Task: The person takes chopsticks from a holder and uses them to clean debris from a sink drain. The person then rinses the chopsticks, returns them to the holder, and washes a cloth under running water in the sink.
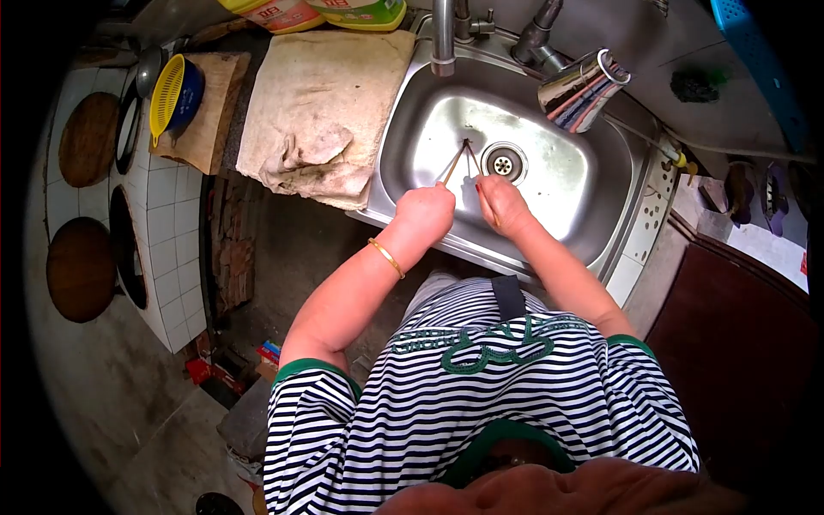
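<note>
My left hand [427, 211], with a gold bracelet at the wrist, is closed round a light wooden chopstick [452, 165] over the near part of the sink [403, 129]. Beside it, my right hand [504, 206] grips a darker chopstick [474, 160]. Both thin sticks point away from me and lean together, their dark tips meeting over the basin floor left of the drain strainer [504, 165]. Between the two fists is a small gap.
A faucet [443, 39] reaches over the sink's far edge. At the upper right hangs a shiny rolled container [584, 90]. Left of the basin, a crumpled rag [313, 159] lies on a beige cloth [335, 77]. Farther left, a yellow strainer basket [168, 90] rests on a wooden board [219, 94].
</note>
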The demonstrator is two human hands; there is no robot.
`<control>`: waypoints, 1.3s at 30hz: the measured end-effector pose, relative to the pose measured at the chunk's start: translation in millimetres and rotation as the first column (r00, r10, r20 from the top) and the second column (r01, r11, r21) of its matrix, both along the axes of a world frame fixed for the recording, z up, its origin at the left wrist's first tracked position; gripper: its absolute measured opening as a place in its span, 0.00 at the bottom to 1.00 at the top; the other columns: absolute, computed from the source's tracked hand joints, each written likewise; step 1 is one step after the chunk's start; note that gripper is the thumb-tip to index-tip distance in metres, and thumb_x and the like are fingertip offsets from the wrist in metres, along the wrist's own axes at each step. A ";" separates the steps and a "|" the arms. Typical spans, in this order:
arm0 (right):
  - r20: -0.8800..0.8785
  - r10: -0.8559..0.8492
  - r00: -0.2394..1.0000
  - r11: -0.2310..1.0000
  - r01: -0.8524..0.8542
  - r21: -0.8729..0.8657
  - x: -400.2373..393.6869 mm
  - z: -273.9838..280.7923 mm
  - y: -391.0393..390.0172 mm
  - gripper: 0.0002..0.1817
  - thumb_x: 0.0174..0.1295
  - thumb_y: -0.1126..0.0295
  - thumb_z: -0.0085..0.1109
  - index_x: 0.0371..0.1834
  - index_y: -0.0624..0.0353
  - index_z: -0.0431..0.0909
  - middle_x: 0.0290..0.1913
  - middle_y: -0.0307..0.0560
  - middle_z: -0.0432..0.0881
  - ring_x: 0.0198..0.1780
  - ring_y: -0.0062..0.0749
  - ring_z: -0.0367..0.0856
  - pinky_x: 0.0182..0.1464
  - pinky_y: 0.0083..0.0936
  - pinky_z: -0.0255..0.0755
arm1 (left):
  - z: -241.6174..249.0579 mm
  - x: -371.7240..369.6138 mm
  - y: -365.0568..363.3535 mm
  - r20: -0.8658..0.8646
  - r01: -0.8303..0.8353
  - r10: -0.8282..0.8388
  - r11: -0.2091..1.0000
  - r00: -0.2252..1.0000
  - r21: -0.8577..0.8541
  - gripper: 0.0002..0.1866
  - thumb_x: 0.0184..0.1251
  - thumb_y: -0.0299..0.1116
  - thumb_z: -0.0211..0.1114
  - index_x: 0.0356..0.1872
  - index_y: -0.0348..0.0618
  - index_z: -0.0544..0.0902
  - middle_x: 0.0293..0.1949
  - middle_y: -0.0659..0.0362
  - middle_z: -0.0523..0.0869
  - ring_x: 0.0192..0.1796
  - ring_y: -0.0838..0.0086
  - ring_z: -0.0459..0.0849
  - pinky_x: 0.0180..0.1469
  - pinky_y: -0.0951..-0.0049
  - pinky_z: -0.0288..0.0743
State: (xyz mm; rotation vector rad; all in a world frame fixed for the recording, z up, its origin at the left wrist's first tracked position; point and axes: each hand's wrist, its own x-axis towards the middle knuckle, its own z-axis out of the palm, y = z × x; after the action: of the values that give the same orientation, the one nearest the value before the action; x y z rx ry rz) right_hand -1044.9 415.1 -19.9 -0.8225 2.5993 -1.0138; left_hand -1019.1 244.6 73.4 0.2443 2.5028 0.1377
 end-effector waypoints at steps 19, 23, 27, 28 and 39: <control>-0.062 -0.023 0.998 0.999 0.025 0.035 -28.8 -13.5 1.6 0.11 0.57 0.72 0.49 0.37 0.70 0.74 0.30 0.63 0.77 0.37 0.55 0.77 0.43 0.41 0.72 | -1.7 1.9 2.2 0.068 -0.082 0.083 0.996 0.994 -0.018 0.13 0.61 0.27 0.49 0.43 0.31 0.74 0.31 0.45 0.84 0.36 0.55 0.85 0.37 0.58 0.79; 0.010 -0.072 0.997 0.997 0.072 -0.039 -28.3 -14.2 5.8 0.11 0.59 0.71 0.49 0.39 0.67 0.76 0.33 0.62 0.78 0.38 0.55 0.77 0.44 0.42 0.71 | 0.2 0.5 0.2 0.046 -0.113 0.113 0.994 0.992 -0.001 0.12 0.61 0.27 0.49 0.42 0.32 0.75 0.30 0.45 0.84 0.35 0.54 0.85 0.37 0.57 0.78; -0.004 -0.079 0.997 0.983 0.077 -0.166 -20.6 4.1 9.2 0.11 0.60 0.70 0.48 0.40 0.65 0.76 0.33 0.61 0.78 0.38 0.55 0.77 0.44 0.41 0.71 | -4.1 2.7 -2.4 0.014 -0.111 0.111 0.994 0.994 0.007 0.12 0.61 0.28 0.48 0.42 0.33 0.75 0.29 0.46 0.84 0.34 0.54 0.85 0.36 0.57 0.78; 0.001 -0.070 0.998 0.986 0.070 -0.150 -18.9 8.8 9.4 0.11 0.60 0.70 0.48 0.39 0.65 0.76 0.33 0.61 0.78 0.38 0.55 0.77 0.44 0.41 0.71 | -3.6 2.8 -3.0 0.014 -0.110 0.110 0.994 0.994 0.008 0.13 0.62 0.28 0.48 0.42 0.33 0.75 0.29 0.46 0.84 0.34 0.54 0.85 0.36 0.56 0.78; -0.003 -0.101 0.995 0.982 0.100 -0.159 -11.0 13.3 10.1 0.10 0.61 0.71 0.47 0.37 0.66 0.75 0.32 0.60 0.77 0.38 0.54 0.76 0.43 0.40 0.71 | -4.0 6.3 -2.0 0.022 -0.115 0.114 0.993 0.993 0.006 0.13 0.61 0.28 0.48 0.43 0.32 0.75 0.29 0.45 0.84 0.33 0.54 0.85 0.35 0.56 0.78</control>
State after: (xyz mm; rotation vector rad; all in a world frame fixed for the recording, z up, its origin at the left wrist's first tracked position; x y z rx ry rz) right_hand -1055.9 425.3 -6.5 -0.7399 2.6187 -1.2623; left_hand -1012.9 242.6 69.4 0.1015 2.4958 0.1953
